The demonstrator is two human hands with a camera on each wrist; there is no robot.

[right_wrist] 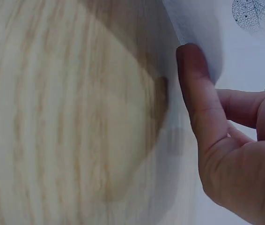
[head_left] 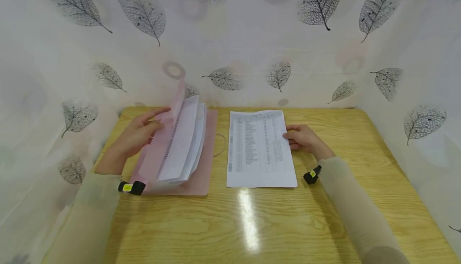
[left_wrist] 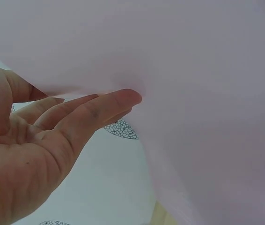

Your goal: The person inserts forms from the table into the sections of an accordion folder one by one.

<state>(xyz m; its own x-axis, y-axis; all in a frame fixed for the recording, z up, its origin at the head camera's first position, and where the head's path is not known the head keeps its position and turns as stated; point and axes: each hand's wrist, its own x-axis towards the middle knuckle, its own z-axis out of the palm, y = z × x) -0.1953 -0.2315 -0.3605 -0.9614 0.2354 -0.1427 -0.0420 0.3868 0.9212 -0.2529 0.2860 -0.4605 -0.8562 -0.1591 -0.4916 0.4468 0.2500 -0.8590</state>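
A pink folder [head_left: 212, 152] lies at the left of the table with its front cover raised and several white sheets [head_left: 183, 140] fanned up inside. My left hand [head_left: 138, 134] holds the raised pink cover [left_wrist: 207, 93] by its edge; in the left wrist view the cover hides part of the thumb. To the right, a printed sheet of paper [head_left: 255, 148] with a table of text lies separate from the folder. At its right edge my right hand [head_left: 302, 138] pinches the paper, whose edge [right_wrist: 193, 23] meets a fingertip in the right wrist view.
The wooden table [head_left: 201, 224] reaches back to a white leaf-patterned curtain [head_left: 245, 47], which also hangs at both sides. A thin loop [head_left: 225, 144], perhaps an elastic cord, sticks out from the folder's right side near the paper.
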